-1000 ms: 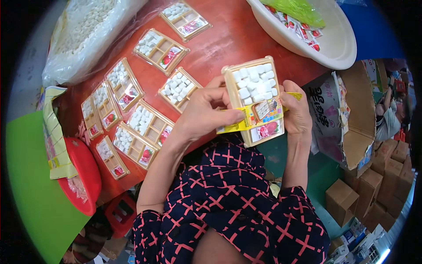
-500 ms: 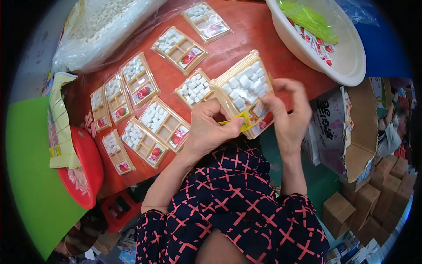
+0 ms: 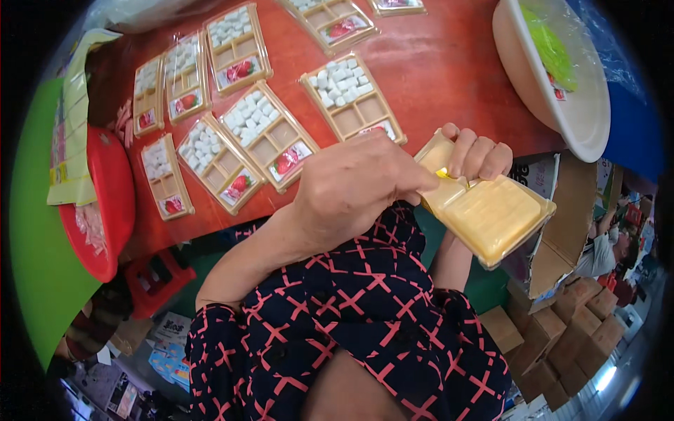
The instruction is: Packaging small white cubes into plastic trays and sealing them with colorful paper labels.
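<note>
My left hand and my right hand both grip a shallow tan plastic tray, turned so its pale yellow underside faces me, just off the table's near edge. A small yellow piece shows between my fingers at the tray's edge. Several more trays with white cubes and red picture cards lie on the red table; the nearest one is just beyond my hands.
A white basin with green packets stands at the right. A red bowl sits at the left on a green surface, beside a yellow-green bag. Cardboard boxes are stacked at the lower right, near another person.
The tray in my hands has been flipped from contents-up to underside-up and brought closer to my body. The view has shifted toward the table's near edge.
</note>
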Motion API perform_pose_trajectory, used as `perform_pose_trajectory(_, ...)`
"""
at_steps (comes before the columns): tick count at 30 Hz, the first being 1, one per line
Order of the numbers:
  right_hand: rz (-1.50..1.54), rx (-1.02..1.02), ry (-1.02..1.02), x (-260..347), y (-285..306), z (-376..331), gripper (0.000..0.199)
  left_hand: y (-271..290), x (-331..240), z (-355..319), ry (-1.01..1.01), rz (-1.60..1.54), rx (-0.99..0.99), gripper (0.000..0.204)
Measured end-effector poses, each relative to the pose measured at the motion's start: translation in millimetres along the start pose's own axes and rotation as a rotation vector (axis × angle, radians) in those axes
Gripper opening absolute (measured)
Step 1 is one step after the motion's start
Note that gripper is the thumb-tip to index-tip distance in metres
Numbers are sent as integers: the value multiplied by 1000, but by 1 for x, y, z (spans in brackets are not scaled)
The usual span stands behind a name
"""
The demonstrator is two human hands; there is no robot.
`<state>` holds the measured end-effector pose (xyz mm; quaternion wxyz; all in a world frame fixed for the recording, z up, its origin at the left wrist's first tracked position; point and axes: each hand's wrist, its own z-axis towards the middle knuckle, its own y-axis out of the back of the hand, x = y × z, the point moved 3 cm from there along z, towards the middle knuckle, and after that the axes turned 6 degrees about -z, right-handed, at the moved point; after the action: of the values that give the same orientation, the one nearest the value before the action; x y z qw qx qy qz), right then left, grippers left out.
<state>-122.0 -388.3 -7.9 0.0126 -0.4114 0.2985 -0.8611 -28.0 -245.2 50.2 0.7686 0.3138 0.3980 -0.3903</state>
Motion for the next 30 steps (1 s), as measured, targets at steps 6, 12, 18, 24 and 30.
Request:
perform_pose_trajectory(6,199,365,-55,-17,-24,4,20,3,11,-1,314,-256,-81,12)
perform_pose_trajectory(12,164,103,-80,-27,-21,2,22,17,19,-4,236,-229,-176,12)
perform_pose_trajectory(18,103,-268,-295,-33,-3,14,17,21,32,-24,356,-398,-231,44)
perform_pose_trajectory(24,49,-366,-453,-45,18,16,27,2,56,-4,766,-786,-385,33)
perform_pose_trajectory(30,-164,-477,-575,-42,23,29,26,-3,85,14,774,-704,-574,17)
